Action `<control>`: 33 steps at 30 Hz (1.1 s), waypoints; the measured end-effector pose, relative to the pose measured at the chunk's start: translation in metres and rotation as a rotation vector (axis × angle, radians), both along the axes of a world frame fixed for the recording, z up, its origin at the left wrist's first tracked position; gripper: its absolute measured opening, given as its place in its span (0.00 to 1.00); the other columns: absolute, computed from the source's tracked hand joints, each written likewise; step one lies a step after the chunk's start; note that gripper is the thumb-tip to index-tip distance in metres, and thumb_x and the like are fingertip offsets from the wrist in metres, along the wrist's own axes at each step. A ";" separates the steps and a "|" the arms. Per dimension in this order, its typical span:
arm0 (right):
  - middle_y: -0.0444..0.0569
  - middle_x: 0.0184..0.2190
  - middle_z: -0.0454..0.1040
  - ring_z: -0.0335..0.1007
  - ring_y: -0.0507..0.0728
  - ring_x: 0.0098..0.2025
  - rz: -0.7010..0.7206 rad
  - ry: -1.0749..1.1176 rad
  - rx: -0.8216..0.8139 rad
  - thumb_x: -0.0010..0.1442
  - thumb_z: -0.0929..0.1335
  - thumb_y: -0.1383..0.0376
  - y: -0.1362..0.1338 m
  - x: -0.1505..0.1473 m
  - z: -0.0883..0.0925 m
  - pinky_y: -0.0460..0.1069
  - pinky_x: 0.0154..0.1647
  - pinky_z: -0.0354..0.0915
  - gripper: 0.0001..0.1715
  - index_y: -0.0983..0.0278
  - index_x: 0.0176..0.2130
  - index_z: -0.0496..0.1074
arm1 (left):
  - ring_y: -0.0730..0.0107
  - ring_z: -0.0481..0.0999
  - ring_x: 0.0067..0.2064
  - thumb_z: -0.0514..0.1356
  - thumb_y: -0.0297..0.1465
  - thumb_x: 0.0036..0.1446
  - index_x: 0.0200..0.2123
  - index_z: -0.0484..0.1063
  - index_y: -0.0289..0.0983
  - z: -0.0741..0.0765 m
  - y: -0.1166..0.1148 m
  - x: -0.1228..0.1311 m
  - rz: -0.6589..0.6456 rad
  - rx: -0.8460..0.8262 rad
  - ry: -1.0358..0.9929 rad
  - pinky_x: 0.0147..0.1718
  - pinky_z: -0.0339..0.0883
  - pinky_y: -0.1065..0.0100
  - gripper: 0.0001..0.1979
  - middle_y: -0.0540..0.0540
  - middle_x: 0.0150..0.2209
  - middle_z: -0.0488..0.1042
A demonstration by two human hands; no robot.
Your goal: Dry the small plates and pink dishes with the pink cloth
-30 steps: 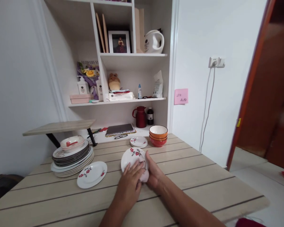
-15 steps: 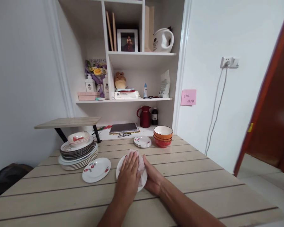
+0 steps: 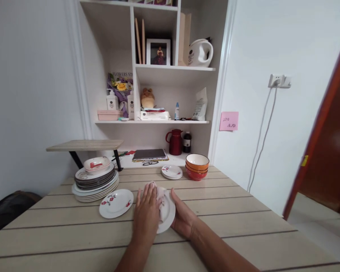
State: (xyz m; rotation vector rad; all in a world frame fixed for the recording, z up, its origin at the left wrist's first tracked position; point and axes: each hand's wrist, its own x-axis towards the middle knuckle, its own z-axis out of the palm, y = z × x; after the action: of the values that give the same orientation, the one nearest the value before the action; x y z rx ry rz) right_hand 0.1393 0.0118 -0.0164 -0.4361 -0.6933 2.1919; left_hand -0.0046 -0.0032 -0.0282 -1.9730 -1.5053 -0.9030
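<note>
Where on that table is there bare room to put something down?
The striped wooden table is bare right of the right hand, nearer than the stacked orange and red bowls, and front left, nearer than the flowered white plate. Stacked round plates crowd the back left; the left hand, pale cloth and held white plate fill the centre.

Slatted table (image 3: 243,215), stacked plates (image 3: 95,185), flowered plate (image 3: 119,206), small saucers (image 3: 172,172), nested bowls (image 3: 197,169)

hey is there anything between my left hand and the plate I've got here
Yes: a pale pink cloth lies between your left hand and the white plate. Your right hand is at the plate's right edge, with nothing visible in between.
</note>
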 end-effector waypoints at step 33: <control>0.57 0.43 0.80 0.77 0.59 0.40 -0.243 0.058 -0.134 0.62 0.63 0.45 0.009 0.013 0.011 0.52 0.40 0.71 0.35 0.69 0.54 0.69 | 0.54 0.68 0.61 0.52 0.31 0.63 0.55 0.71 0.32 -0.001 -0.011 0.017 -0.111 0.050 0.093 0.60 0.61 0.49 0.19 0.39 0.59 0.70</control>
State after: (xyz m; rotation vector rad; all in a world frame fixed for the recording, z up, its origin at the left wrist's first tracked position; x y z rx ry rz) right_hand 0.1521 0.0213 -0.0052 -0.4959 -0.4384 2.0179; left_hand 0.0122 -0.0141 -0.0290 -2.0494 -1.3212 -0.8727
